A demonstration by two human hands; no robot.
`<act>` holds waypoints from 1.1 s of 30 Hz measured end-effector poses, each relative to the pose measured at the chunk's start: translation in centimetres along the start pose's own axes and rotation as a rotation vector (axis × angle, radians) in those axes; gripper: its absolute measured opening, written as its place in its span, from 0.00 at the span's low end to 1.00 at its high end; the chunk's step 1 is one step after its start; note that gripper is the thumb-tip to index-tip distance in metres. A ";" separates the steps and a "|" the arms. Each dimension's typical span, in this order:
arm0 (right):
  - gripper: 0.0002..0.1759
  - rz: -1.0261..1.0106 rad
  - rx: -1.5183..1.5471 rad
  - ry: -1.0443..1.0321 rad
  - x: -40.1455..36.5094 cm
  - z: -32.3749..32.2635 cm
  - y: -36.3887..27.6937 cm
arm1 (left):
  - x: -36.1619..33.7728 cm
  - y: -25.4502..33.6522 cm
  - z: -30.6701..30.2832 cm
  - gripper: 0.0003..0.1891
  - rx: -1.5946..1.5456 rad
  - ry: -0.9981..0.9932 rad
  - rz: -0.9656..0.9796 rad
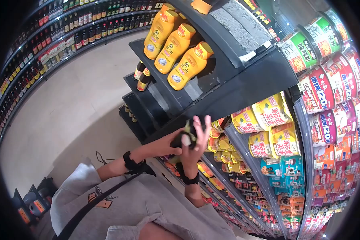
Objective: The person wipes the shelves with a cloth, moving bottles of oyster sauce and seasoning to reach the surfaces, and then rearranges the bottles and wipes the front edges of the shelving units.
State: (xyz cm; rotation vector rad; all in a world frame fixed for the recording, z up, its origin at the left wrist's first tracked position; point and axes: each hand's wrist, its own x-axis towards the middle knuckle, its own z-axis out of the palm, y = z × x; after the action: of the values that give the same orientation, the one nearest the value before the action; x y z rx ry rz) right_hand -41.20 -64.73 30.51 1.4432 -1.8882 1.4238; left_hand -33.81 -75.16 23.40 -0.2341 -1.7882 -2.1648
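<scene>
Between my two hands is a small dark item with yellow-green markings [191,135]. Its kind cannot be made out, since fingers cover much of it. My left hand [167,145] closes around its left side. My right hand [198,141] grips it from the right, thumb across the front and a couple of fingertips pointing up past it. Both hands are in front of the black shelf end. On the top shelf above them stand several yellow oyster sauce bottles [185,67]. Dark sauce bottles [143,80] stand one tier lower.
To the right, a long shelf holds yellow noodle cups [285,140], red tubs [317,90] and green tubs [301,51]. Curved shelves of sauce bottles [84,38] line the far left across the pale floor [74,92]. Dark jugs with orange labels [36,206] stand at lower left.
</scene>
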 end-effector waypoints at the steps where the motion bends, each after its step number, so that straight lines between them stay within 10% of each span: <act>1: 0.25 0.092 0.198 -0.063 -0.1 0.8 0.0 | -0.2 0.1 -0.4 0.41 0.003 0.002 -0.002; 4: 0.24 0.154 0.080 -0.193 1.5 -0.3 -0.1 | -0.5 3.7 -0.9 0.40 -0.234 0.139 -0.382; 13: 0.21 0.053 -0.035 0.140 5.0 -5.4 0.0 | 0.3 2.5 -5.1 0.42 -0.326 0.547 -0.139; 20: 0.45 -0.018 -0.229 0.208 10.9 -4.6 0.7 | 2.8 5.6 -6.6 0.39 0.531 0.633 0.088; 25: 0.50 -0.028 -0.451 0.297 12.0 -1.7 2.4 | 5.0 5.7 -6.9 0.29 0.811 0.615 0.028; 27: 0.49 -0.050 -0.468 0.304 12.2 -1.7 2.9 | 6.4 3.9 -7.6 0.30 1.042 0.432 0.291; 33: 0.47 -0.107 -0.489 0.331 12.3 -1.9 3.9 | 9.2 0.4 -7.7 0.29 1.402 0.068 0.213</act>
State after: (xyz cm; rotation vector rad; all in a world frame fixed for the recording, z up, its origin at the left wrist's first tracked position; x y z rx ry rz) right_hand -50.12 -69.36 38.75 0.9891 -1.7535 0.9831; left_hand -41.65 -84.10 25.25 0.0108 -2.5622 -0.4279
